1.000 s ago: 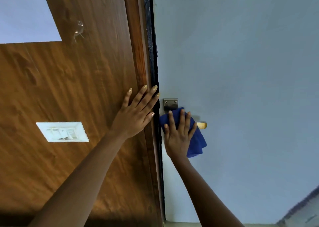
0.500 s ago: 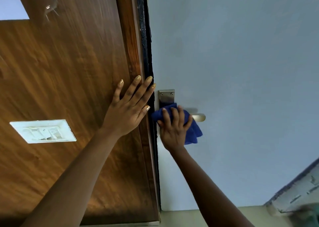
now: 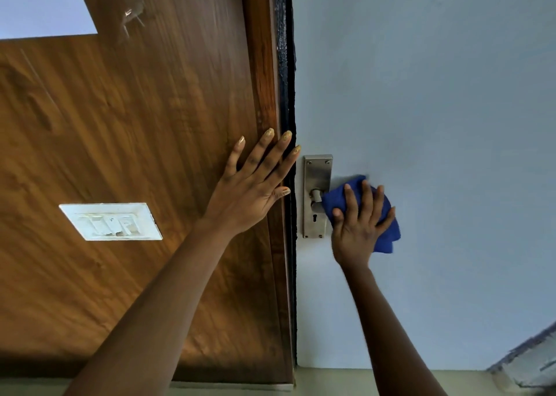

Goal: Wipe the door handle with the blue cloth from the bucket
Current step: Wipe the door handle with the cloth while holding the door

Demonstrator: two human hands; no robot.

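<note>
A steel handle plate (image 3: 316, 173) with a keyhole is fixed to the pale blue door (image 3: 436, 110), close to its left edge. The lever's root shows at the plate's middle; the rest of the lever is hidden under the blue cloth (image 3: 388, 233). My right hand (image 3: 358, 224) presses the cloth over the lever, fingers spread across it. My left hand (image 3: 255, 188) lies flat with fingers apart on the brown wooden panel (image 3: 135, 125), fingertips at the dark gap beside the door. The bucket is out of view.
A white switch plate (image 3: 110, 221) sits on the wooden panel at left. A clear wall hook (image 3: 132, 10) is stuck near the panel's top. A pale floor strip (image 3: 391, 380) runs along the bottom, with a striped edge (image 3: 529, 356) at the lower right corner.
My right hand slid the cloth rightward along the lever, uncovering the handle plate and keyhole and covering the lever's tip. My left hand stays on the wooden panel.
</note>
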